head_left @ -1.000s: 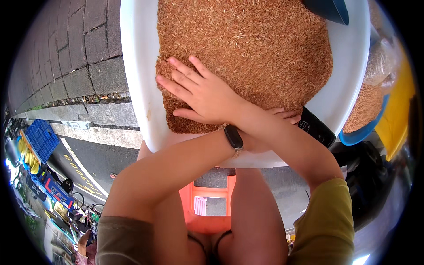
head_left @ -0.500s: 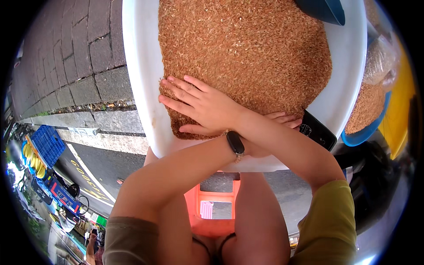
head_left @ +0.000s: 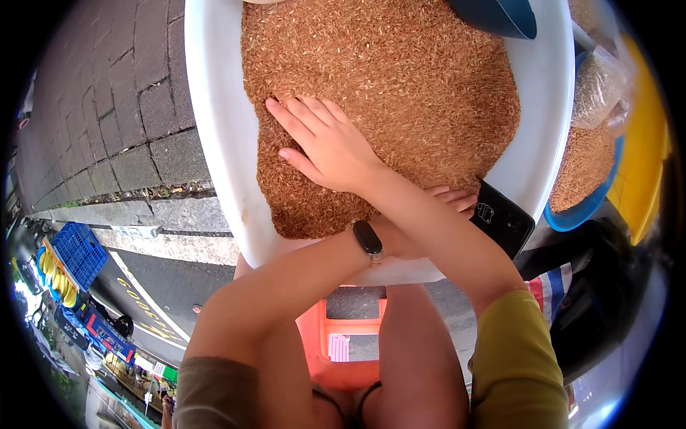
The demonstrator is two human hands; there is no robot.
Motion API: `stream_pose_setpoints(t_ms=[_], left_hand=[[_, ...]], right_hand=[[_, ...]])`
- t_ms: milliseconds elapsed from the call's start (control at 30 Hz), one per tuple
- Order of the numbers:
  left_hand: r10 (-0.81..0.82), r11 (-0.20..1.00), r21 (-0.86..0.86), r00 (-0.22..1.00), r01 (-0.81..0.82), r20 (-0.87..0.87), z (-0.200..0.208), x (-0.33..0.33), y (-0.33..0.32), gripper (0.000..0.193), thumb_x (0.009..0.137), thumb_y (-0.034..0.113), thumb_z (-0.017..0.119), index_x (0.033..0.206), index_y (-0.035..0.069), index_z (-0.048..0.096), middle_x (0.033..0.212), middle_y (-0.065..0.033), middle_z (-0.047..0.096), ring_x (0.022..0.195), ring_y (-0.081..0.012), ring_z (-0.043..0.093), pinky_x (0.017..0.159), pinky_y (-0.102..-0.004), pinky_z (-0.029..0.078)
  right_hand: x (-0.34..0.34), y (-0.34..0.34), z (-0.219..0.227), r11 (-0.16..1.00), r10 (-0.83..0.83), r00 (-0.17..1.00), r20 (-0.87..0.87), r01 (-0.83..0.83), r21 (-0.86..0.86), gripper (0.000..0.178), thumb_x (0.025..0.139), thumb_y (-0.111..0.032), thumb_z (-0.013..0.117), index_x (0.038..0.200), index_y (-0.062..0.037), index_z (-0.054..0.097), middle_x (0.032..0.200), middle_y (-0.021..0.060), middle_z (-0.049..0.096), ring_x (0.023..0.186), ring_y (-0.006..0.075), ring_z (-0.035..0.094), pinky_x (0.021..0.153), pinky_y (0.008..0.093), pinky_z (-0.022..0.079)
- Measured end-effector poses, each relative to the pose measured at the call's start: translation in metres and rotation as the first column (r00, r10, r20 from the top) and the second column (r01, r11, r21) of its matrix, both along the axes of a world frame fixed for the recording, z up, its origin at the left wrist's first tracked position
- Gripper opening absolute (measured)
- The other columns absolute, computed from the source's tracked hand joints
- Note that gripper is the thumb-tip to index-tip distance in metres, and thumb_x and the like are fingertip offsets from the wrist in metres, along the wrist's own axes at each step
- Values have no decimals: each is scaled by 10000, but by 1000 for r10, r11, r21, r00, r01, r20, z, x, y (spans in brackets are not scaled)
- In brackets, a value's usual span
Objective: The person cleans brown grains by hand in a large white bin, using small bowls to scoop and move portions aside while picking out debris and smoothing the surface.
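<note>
My forearms cross over a white tub [head_left: 547,107] holding a bed of reddish-brown grain [head_left: 386,93]. The right arm lies on top, and my right hand [head_left: 329,146] rests palm down on the grain at the left, thumb and fingers apart. Below it, the left arm, with a dark wristband [head_left: 368,237], reaches to the right. Only the fingers of my left hand [head_left: 456,199] show, stretched out on the grain; its back is mostly hidden under the right forearm. Beside those fingertips, a black phone [head_left: 504,218] leans at the tub's near right side.
A dark blue scoop [head_left: 500,18] lies at the tub's far right. Farther right are a blue basin [head_left: 616,168] of paler grain, a clear plastic bag [head_left: 597,89] and something yellow [head_left: 643,143]. An orange stool [head_left: 346,372] is between my legs; a blue crate [head_left: 78,254] stands at left.
My right hand has slid away from me over the grain, its fingers now pointing more forward. The left hand keeps its place by the phone. The whole view has shifted slightly.
</note>
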State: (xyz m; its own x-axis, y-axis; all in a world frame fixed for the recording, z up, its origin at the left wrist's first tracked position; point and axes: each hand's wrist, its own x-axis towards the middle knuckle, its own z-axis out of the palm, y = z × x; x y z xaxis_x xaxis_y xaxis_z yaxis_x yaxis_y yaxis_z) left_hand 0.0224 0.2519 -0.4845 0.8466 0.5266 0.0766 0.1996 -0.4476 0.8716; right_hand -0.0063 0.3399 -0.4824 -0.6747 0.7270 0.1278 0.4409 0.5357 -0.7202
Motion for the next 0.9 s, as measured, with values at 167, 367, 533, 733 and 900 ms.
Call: stream_pose_setpoints(t_ms=[167,367,533,733,900], left_hand=[[24,995,-94,999,-19,47,3,-1,-1,540,1019,305,352,1485,33,329,1589,-147,235,1465,-279,234,1207,-426,169],[49,993,-113,997,-42,55,0,0,-3,566,999,271,418,1492,17,307,1578,-156,258,1454,-283,256,1200,-408,189],[172,969,-205,973,-139,155,20,-10,11,530,925,122,524,1425,1,394,1314,-214,545,1191,-366,528,1028,-428,428],[203,975,-137,952,-175,229,22,-13,16,375,845,53,565,1213,-16,554,1212,-202,587,1138,-359,552,1008,-427,448],[99,994,-61,986,-91,132,21,-14,17,363,871,135,552,1209,4,571,1279,-171,555,1239,-325,491,1105,-425,357]], right_hand=[[17,19,-2,957,-289,957,-30,287,-42,628,979,-303,500,1499,-27,281,1402,242,450,1278,403,440,1106,477,319],[38,32,-3,897,-435,897,-81,424,-123,600,1017,-322,416,1510,-19,255,1452,258,411,1344,425,393,1125,471,313],[62,43,-8,797,-602,768,-218,595,-104,549,1032,-310,399,1473,12,340,1394,252,478,1277,388,475,1081,419,357],[81,49,-10,700,-700,656,-282,710,-84,478,1029,-243,424,1445,-9,418,1313,206,563,1167,308,556,1015,357,403],[106,53,-15,613,-753,570,-329,790,-34,453,1026,-242,444,1411,-7,473,1321,193,571,1153,263,560,1008,349,409]])
